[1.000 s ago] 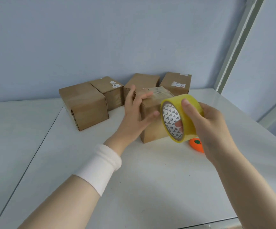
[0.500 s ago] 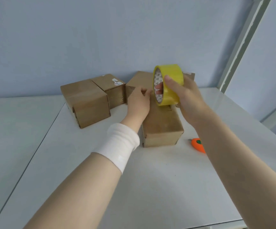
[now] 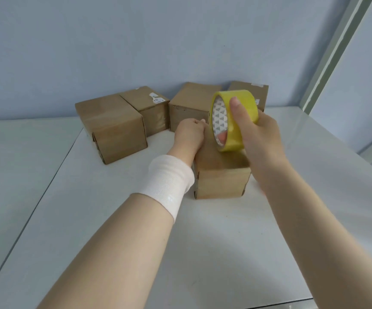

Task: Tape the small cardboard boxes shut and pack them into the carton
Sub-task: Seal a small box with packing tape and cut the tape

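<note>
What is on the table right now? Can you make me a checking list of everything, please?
Surface: white table, with a seam down its left side.
Job's things: near box under both hands; yellow tape roll held on edge above it; four more at the back: left box, second box, third box, right box. Carton: nothing seen.
Clutter: nothing seen.
Grippers: right hand grips the tape roll, thumb on its outside; left hand, above a white wristband, rests on the near box's far top edge, fingers curled, their hold hidden.
Cables: nothing seen.
Surroundings: blue-grey wall behind; pale frame at right.
</note>
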A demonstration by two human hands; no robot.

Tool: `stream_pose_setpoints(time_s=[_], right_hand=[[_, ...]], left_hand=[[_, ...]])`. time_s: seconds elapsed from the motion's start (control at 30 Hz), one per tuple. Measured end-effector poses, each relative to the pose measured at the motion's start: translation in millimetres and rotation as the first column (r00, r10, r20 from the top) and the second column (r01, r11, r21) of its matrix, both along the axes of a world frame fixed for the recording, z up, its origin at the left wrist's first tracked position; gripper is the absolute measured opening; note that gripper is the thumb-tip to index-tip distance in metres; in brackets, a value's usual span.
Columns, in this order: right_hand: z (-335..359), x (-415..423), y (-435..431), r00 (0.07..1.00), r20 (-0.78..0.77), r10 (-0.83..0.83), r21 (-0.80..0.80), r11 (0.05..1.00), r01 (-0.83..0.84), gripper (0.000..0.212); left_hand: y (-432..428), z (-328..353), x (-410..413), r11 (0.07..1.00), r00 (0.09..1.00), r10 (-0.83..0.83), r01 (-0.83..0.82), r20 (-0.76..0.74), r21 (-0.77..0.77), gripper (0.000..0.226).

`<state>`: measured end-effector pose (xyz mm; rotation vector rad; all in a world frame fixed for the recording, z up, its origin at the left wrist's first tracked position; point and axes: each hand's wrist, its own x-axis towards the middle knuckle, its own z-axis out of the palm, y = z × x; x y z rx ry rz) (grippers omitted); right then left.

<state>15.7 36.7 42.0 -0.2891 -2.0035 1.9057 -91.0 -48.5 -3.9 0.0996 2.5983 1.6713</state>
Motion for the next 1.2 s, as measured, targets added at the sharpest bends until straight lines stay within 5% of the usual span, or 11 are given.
stream_pose_setpoints(time_s=[0.53, 0.63, 0.7, 0.8, 0.9, 0.97, 1.2], right_hand=[[-38, 99, -5, 0.961, 0.251, -0.119, 0.097, 0.99, 0.098, 0.038], [-49, 95, -7, 0.952, 0.272, -0.139, 0.106, 0.988, 0.114, 0.036], [-49, 92, -7, 0.952, 0.272, -0.142, 0.096, 0.988, 0.12, 0.036], [-46, 84, -6, 0.956, 0.258, -0.142, 0.057, 0.99, 0.131, 0.034], [-42, 70, -5, 0.957, 0.254, -0.14, 0.081, 0.989, 0.123, 0.034], [-40, 60, -4, 0.955, 0.271, -0.121, 0.103, 0.99, 0.097, 0.036], [-38, 52, 3, 0.942, 0.335, 0.015, -0.029, 1.0, -0.006, 0.037]], left_hand=[[1, 3, 6, 0.999, 0.999, 0.012, -0.013, -0.035, -0.05, 0.036], [2, 0, 5, 0.988, 0.991, 0.053, -0.07, -0.123, -0.136, 0.033], [1, 3, 7, 0.956, 0.945, 0.07, -0.156, -0.319, -0.251, 0.027], [2, 14, 23, 0.93, 0.859, -0.215, 0.035, -0.464, -0.365, 0.037], [6, 11, 39, 0.694, 0.788, -0.569, 0.307, -0.235, -0.651, 0.067], [4, 8, 33, 0.617, 0.776, -0.597, 0.282, -0.204, -0.735, 0.071], [6, 6, 13, 0.683, 0.748, -0.593, 0.269, -0.3, -0.679, 0.066]])
